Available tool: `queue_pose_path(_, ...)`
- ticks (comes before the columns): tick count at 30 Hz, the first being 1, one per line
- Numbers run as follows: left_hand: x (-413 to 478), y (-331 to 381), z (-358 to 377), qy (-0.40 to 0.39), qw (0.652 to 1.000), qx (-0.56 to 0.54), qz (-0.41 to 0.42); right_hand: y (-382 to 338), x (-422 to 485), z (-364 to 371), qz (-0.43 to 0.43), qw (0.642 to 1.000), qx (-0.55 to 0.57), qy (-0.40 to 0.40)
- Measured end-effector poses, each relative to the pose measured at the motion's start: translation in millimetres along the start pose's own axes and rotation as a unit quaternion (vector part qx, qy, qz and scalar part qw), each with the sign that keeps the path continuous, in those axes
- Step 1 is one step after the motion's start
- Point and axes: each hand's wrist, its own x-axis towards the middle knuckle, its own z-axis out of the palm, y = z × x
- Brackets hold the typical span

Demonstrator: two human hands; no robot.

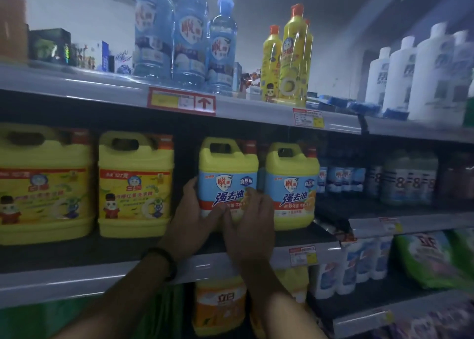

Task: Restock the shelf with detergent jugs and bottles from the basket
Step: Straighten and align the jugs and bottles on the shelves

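Shelf (pixel 107 255), both hands apparently gripping jug (pixel 227 166)

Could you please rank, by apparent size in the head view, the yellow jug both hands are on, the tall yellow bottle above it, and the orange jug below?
1. Yellow jug, held by the left hand and right hand.
2. and 3. Tall yellow bottle and orange jug: unsure, since arms partly hide the jug.
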Motion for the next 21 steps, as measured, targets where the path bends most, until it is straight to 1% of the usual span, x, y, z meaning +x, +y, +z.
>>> queue_pose_path(5, -1.0, 4.4, -1.6, 0.014, 1.000, -0.028, -0.006, 5.3, 1.8, 6.1, 0.008, 0.999, 0.034, -0.010)
queue_pose_path(10, -9.8, 15.4, -12.5, 0.022, 0.999, -0.016, 0.023, 2.1, 1.4, 2.5, 0.004, 0.998, 0.060, -0.033)
queue_pose_path(13, -14.6, 20.5, -16.3, 0.015, 0.998, -0.055, 0.035, 1.4, 2.4, -3.0, 0.010, 0.996, 0.066, -0.054)
queue_pose_path(16, -11.3, 19.4, -17.3, 0.019, 0.996, -0.082, 0.010, 3.5, 2.7, -8.6, 0.029, 0.987, 0.137, -0.083)
queue_pose_path(19, -2.3, 14.2, -14.3, 0.007, 0.995, -0.089, -0.043, 4.3, 3.9, -11.9, 0.071, 0.972, 0.200, -0.104)
queue_pose_path(21, 3.1, 10.8, -11.7, 0.003, 0.989, -0.127, -0.082, 6.0, 5.4, -12.0, 0.079, 0.966, 0.220, -0.108)
